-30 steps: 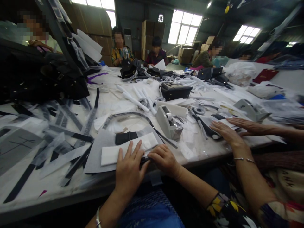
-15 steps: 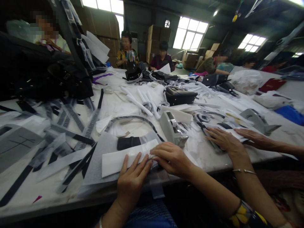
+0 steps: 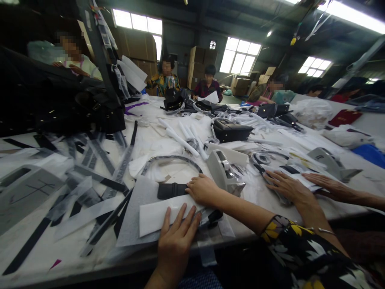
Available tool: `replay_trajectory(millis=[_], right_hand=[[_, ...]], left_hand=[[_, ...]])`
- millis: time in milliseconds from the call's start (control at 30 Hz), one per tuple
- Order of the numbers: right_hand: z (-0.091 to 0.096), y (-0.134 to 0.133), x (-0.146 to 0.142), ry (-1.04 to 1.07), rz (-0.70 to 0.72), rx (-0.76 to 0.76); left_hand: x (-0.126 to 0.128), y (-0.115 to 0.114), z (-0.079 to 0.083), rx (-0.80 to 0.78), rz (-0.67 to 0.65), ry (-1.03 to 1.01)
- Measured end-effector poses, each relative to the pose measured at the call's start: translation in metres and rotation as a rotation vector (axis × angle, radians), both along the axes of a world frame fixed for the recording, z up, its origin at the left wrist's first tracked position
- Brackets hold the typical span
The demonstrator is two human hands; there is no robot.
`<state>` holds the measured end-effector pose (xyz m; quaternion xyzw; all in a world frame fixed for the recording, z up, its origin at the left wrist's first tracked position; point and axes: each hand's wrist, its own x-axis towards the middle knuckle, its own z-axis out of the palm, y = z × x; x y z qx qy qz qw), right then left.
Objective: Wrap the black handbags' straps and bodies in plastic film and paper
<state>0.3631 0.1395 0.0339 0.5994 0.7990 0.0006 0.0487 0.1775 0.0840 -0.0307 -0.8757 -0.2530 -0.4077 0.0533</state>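
Note:
My left hand (image 3: 177, 237) lies flat with fingers spread on a folded white foam sheet (image 3: 153, 214) near the table's front edge. My right hand (image 3: 202, 189) is farther forward, fingers curled over the far end of that sheet beside a black strap piece (image 3: 171, 190). What its fingers grip, if anything, is hidden. A grey felt sheet (image 3: 138, 212) lies under the foam. A grey tape dispenser (image 3: 224, 171) stands just right of my right hand. A black strap end (image 3: 215, 216) pokes out beneath my forearm.
A co-worker's two hands (image 3: 288, 186) press on wrapped pieces at the right. Black straps in clear wrap (image 3: 99, 160) cover the left. Black handbags (image 3: 78, 110) pile at the far left, and another bag (image 3: 233, 130) sits mid-table. Several people sit along the far side.
My right hand moved forward from the near edge of the foam sheet to its far end by the black strap piece. My left hand stayed flat. The camera tilted upward.

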Motion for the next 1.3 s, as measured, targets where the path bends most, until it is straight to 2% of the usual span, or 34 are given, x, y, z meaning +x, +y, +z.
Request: replay_trajectory(millis=[100,267,367,400,467,533,600,700,767,867,967,1033,1133,1300], right_hand=[[0.005,0.005,0.001,-0.047,-0.022,-0.044],[0.016,0.016,0.010,0.004,0.052,-0.069],[0.025,0.003,0.018,0.075,0.078,-0.035],[0.027,-0.008,0.020,0.138,0.078,0.013],[0.025,-0.041,0.022,0.350,0.064,0.199],[0.013,-0.086,0.021,0.586,0.048,0.451],[-0.007,-0.132,0.016,0.637,0.070,0.585],[-0.045,-0.184,0.007,0.441,0.161,0.521],[-0.069,-0.199,0.002,0.314,0.181,0.467],[-0.094,-0.194,0.000,0.274,0.175,0.506],[-0.103,-0.179,-0.002,0.381,0.217,0.616],[-0.103,-0.171,-0.004,0.509,0.222,0.674],[-0.097,-0.168,-0.010,0.677,0.205,0.685],[-0.081,-0.178,-0.026,0.755,0.240,0.662]], left_hand=[[-0.001,0.001,-0.001,0.001,-0.013,0.018],[0.000,0.001,-0.005,0.006,-0.005,0.007],[0.001,0.002,-0.004,-0.006,-0.012,-0.012],[0.001,0.002,-0.004,-0.009,-0.017,-0.007],[0.000,0.003,-0.002,-0.022,-0.020,0.005],[-0.001,0.004,-0.001,-0.044,-0.024,0.023],[-0.002,0.004,-0.001,-0.065,-0.040,0.048],[-0.003,0.003,-0.001,-0.089,-0.056,0.061],[-0.004,0.003,0.000,-0.095,-0.056,0.068],[-0.005,0.003,0.001,-0.089,-0.053,0.092],[-0.004,0.003,0.001,-0.075,-0.045,0.098],[-0.004,0.003,0.002,-0.068,-0.042,0.102],[-0.004,0.003,0.002,-0.058,-0.035,0.107],[-0.003,0.003,0.001,-0.036,-0.026,0.108]])
